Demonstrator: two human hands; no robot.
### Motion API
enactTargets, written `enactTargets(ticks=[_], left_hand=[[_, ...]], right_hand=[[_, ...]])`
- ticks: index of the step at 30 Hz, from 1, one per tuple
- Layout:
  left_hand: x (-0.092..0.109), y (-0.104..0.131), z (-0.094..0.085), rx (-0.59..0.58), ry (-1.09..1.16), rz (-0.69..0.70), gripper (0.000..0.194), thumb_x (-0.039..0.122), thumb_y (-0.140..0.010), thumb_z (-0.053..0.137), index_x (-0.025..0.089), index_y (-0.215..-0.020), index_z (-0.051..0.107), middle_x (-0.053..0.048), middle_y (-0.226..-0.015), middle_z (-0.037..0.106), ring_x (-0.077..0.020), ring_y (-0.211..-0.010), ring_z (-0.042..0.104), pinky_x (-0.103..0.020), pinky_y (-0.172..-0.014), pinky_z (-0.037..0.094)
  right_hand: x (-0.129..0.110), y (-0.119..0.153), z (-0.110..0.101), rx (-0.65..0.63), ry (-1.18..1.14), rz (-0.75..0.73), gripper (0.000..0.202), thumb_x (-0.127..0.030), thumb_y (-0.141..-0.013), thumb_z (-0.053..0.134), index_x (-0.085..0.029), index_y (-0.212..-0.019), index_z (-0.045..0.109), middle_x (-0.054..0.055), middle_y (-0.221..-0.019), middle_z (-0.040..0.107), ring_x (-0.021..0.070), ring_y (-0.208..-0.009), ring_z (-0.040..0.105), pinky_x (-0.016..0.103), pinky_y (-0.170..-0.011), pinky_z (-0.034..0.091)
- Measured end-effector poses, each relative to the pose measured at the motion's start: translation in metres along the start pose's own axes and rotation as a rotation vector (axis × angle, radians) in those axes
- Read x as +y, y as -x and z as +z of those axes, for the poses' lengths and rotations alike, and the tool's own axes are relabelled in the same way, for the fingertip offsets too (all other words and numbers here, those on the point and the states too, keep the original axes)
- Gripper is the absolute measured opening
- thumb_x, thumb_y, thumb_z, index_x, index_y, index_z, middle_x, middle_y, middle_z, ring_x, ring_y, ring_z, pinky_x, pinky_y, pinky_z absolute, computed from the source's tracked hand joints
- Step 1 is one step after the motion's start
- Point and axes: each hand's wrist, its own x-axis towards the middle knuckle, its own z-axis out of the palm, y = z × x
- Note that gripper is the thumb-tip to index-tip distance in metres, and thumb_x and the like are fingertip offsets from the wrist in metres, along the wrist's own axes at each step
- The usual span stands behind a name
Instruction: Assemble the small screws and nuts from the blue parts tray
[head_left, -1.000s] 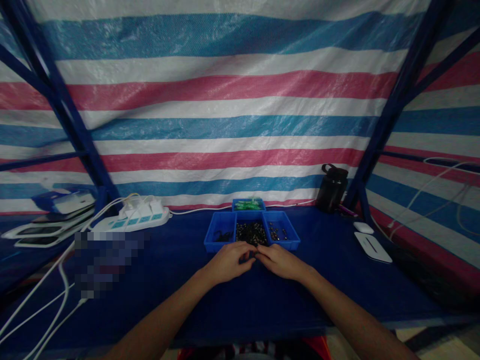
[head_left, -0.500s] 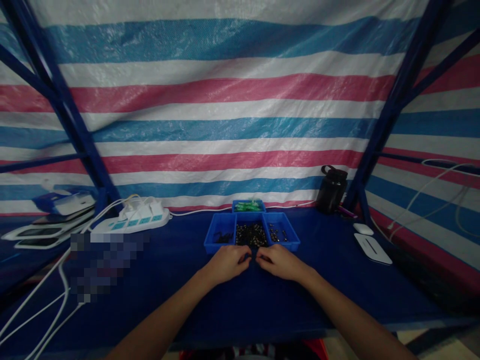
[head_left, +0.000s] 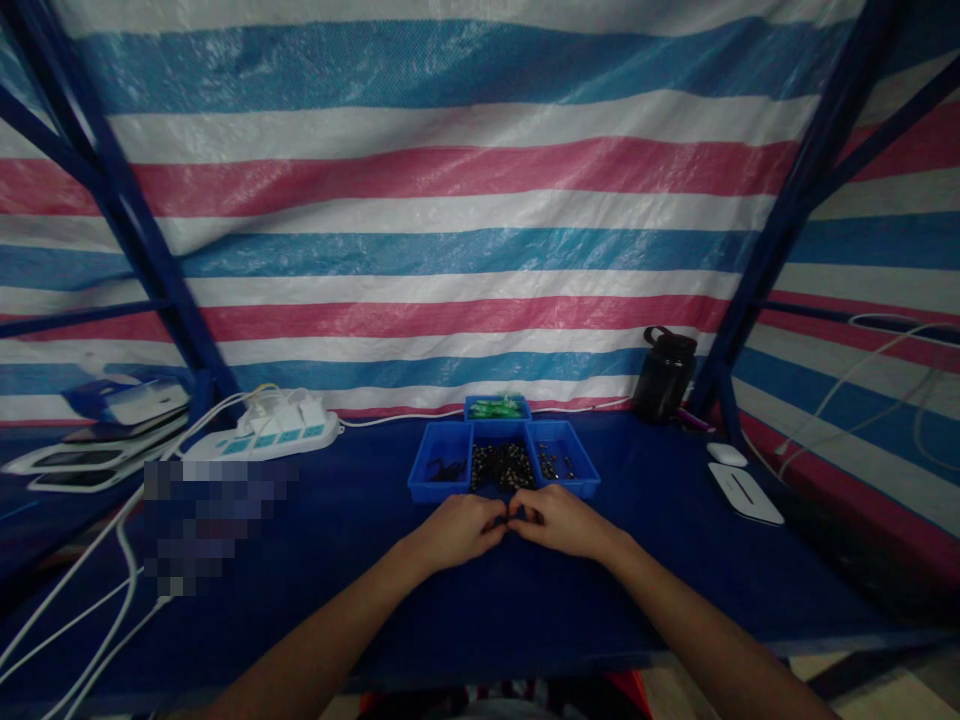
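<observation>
My left hand [head_left: 466, 528] and my right hand [head_left: 559, 520] meet fingertip to fingertip just in front of the blue bins. Both are closed in a pinch; what they hold, if anything, is too small and dark to make out. Behind them, the middle blue bin [head_left: 499, 430] is filled with small dark and brass-coloured parts [head_left: 504, 467]. In the left blue bin [head_left: 442, 438] lie a few black pieces [head_left: 446, 470]. Small metallic pieces [head_left: 556, 465] are scattered in the right blue bin [head_left: 551, 433]. A fourth blue bin [head_left: 498, 418] at the back holds green items [head_left: 496, 408].
On the blue table [head_left: 360, 590], a white power strip [head_left: 262, 440] with cables and stacked devices [head_left: 90, 455] occupy the left. A black bottle [head_left: 663, 375] stands at the back right, near a flat white device [head_left: 745, 493] and a small white case [head_left: 726, 455]. Blue frame posts flank a striped tarp [head_left: 465, 260].
My two hands have come closer together, and their fingertips now meet where a small gap was before. The view has shifted slightly; the bins stay in place.
</observation>
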Motion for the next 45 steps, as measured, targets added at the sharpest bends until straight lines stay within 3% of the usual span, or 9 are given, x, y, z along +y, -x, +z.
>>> enactTargets(ticks=[7,15,22,32,36,41,45], left_hand=[[0.001,0.000,0.002,-0.006,-0.005,0.026,0.015,0.027,-0.088,0.052,0.018,-0.079,0.061,0.001,-0.068,0.063,-0.0130,-0.059,0.057,-0.022,-0.051,0.028],[0.003,0.001,-0.004,-0.014,0.014,0.002,0.013,0.026,-0.088,0.052,0.018,-0.085,0.062,0.001,-0.071,0.063,-0.0127,-0.060,0.057,-0.021,-0.052,0.030],[-0.002,0.001,-0.006,0.090,0.078,-0.033,0.011,0.023,-0.088,0.053,0.020,-0.094,0.061,0.002,-0.073,0.061,-0.0129,-0.066,0.057,-0.021,-0.057,0.034],[-0.007,0.000,0.001,0.132,0.263,0.072,0.008,0.018,-0.088,0.055,0.019,-0.093,0.061,-0.001,-0.091,0.060,-0.0128,-0.082,0.058,-0.020,-0.071,0.042],[-0.007,0.000,0.000,0.164,0.267,0.071,0.010,0.016,-0.086,0.055,0.019,-0.094,0.059,-0.001,-0.094,0.062,-0.0135,-0.085,0.059,-0.021,-0.074,0.043],[-0.008,0.002,-0.010,0.204,0.165,0.032,0.012,0.022,-0.088,0.053,0.019,-0.098,0.060,0.000,-0.086,0.064,-0.0139,-0.078,0.059,-0.022,-0.069,0.044],[-0.021,0.002,-0.022,0.311,0.044,0.013,0.016,0.025,-0.091,0.049,0.018,-0.099,0.061,-0.004,-0.094,0.065,-0.0153,-0.083,0.060,-0.024,-0.076,0.045]], right_hand=[[0.001,0.000,0.002,-0.001,-0.006,0.004,0.016,-0.033,-0.088,0.055,-0.018,-0.088,0.063,-0.002,-0.065,0.063,0.0111,-0.058,0.057,0.020,-0.053,0.031],[0.000,0.000,0.000,0.019,-0.002,0.000,0.011,-0.023,-0.086,0.051,-0.018,-0.084,0.061,-0.002,-0.063,0.061,0.0104,-0.057,0.056,0.019,-0.053,0.030],[0.000,-0.001,-0.001,-0.028,0.056,-0.018,0.014,-0.022,-0.087,0.050,-0.018,-0.085,0.063,-0.001,-0.067,0.063,0.0113,-0.059,0.056,0.021,-0.056,0.031],[0.001,-0.003,0.005,-0.083,0.044,-0.040,0.023,-0.028,-0.096,0.043,-0.018,-0.097,0.063,0.002,-0.084,0.069,0.0142,-0.073,0.062,0.022,-0.065,0.037],[0.000,-0.002,0.003,-0.062,0.089,0.041,0.023,-0.033,-0.094,0.046,-0.017,-0.099,0.063,0.004,-0.083,0.069,0.0161,-0.072,0.063,0.023,-0.064,0.038],[-0.003,-0.001,0.001,-0.067,0.097,0.127,0.034,-0.033,-0.091,0.050,-0.017,-0.120,0.057,0.006,-0.085,0.070,0.0185,-0.075,0.065,0.024,-0.064,0.039],[-0.001,-0.002,0.003,-0.061,0.100,0.178,0.044,-0.036,-0.091,0.048,-0.016,-0.131,0.051,0.008,-0.085,0.071,0.0203,-0.077,0.066,0.026,-0.068,0.041]])
